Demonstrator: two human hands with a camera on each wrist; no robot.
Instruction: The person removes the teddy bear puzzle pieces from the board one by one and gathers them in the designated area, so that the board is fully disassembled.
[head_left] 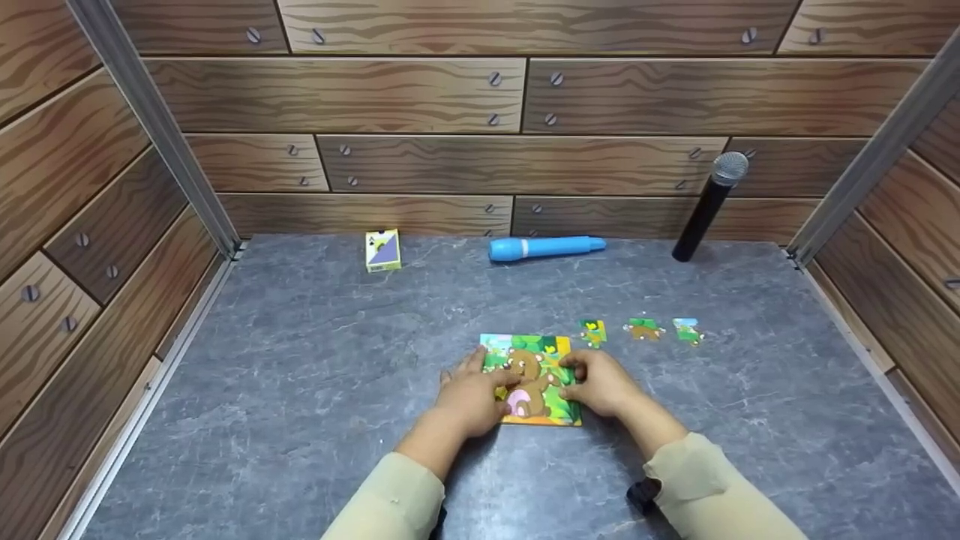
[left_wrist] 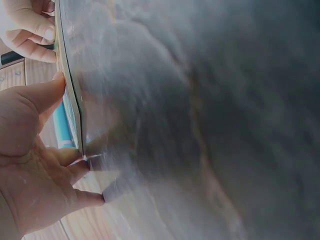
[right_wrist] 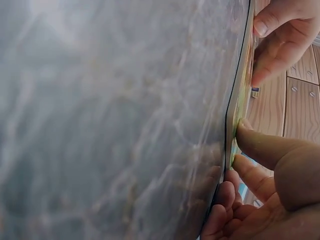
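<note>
Both hands [head_left: 540, 390] rest fingertips on the puzzle [head_left: 534, 375].

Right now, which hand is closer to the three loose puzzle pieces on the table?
Right. The right hand rests on the puzzle's right edge, just below the loose pieces; the left hand rests on its left edge, farther away.

A grey marble-patterned worktop [head_left: 315, 390] is enclosed on three sides by brown wood-plank-printed walls [head_left: 420, 97], with grey metal posts [head_left: 157, 127] standing at its two far corners.
</note>
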